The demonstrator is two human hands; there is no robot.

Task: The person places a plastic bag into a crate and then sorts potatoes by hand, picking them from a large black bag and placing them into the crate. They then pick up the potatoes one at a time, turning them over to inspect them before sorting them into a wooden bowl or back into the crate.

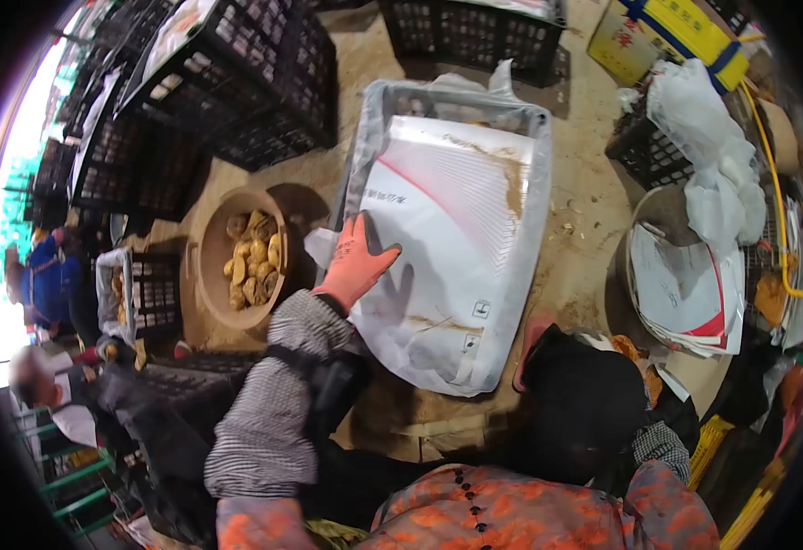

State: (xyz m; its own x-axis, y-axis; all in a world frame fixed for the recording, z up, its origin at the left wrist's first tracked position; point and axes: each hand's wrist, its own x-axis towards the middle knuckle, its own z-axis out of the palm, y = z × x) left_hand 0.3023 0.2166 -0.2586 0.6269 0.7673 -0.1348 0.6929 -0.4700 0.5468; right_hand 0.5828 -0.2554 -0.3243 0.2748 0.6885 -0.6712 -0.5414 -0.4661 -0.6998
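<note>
My left hand [358, 263], in an orange glove, lies over the left edge of a white printed cardboard sheet [456, 247]. Its fingers are spread, the palm faces down, and nothing is gripped. The sheet covers what is inside a crate lined with clear plastic [536, 183] on the floor in front of me. Brown dirt marks run across the sheet, and the liner's edge is bunched beside my wrist. Of my right arm only the checked sleeve [662, 449] shows at the lower right; my right hand is hidden.
A brown tub of potatoes [253, 261] stands left of the crate. Black crates [282, 82] are stacked behind it. At the right, a bucket [644, 275] holds folded printed sheets [681, 284]. Two people [53, 284] are at the far left.
</note>
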